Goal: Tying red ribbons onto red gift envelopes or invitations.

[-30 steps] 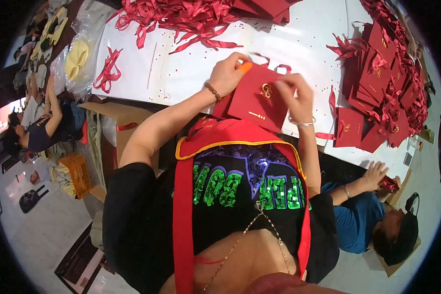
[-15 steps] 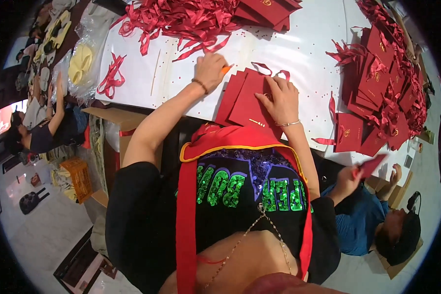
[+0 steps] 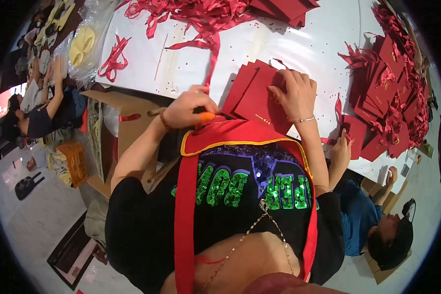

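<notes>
Gripping ribbon, the left hand flanks red bags under the half-spread right hand.

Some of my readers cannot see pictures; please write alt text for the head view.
A person's left hand holds a red ribbon trailing from a ribbon pile, while the right hand rests on flat red bags on a white table. At right, a co-worker's hand is at another bag heap.

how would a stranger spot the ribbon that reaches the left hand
On the white table, find the tangled ribbon heap at the top of the picture. One red ribbon runs down from it to the person's left hand; unlike its neighbours, it stretches nearly straight.
</notes>
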Tool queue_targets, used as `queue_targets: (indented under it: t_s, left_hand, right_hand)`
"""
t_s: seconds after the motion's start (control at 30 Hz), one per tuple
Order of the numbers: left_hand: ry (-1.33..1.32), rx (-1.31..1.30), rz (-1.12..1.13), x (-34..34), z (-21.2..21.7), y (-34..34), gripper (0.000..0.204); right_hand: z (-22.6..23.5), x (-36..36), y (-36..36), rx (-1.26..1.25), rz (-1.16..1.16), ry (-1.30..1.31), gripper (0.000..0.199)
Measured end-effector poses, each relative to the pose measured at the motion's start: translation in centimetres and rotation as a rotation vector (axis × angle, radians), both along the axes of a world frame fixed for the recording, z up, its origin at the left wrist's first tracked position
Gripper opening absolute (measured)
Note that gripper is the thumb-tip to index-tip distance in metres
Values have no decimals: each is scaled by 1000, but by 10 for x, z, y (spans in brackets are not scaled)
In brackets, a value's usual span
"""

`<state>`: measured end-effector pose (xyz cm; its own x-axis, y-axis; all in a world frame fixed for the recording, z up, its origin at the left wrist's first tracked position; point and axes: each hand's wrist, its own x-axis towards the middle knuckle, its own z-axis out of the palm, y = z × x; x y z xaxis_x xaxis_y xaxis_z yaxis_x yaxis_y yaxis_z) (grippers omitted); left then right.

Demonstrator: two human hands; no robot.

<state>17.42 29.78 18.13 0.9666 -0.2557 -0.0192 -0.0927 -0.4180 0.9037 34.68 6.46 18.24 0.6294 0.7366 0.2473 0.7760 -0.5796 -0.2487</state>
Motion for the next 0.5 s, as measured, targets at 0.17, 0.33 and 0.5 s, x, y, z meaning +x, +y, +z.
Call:
queue_targets:
  t_s: [0.17, 0.33, 0.5]
  left_hand:
    - [280, -613, 192, 9, 9, -29, 11]
    - [442, -665, 405, 34, -4, -33, 11]
    - [318, -370, 345, 32, -3, -67, 18]
  right_hand:
    - [-1, 7, 2, -6, 66, 193, 31]
    - [-10, 19, 4, 81, -19, 602, 29]
    - [-13, 21, 2, 36, -42, 634, 32]
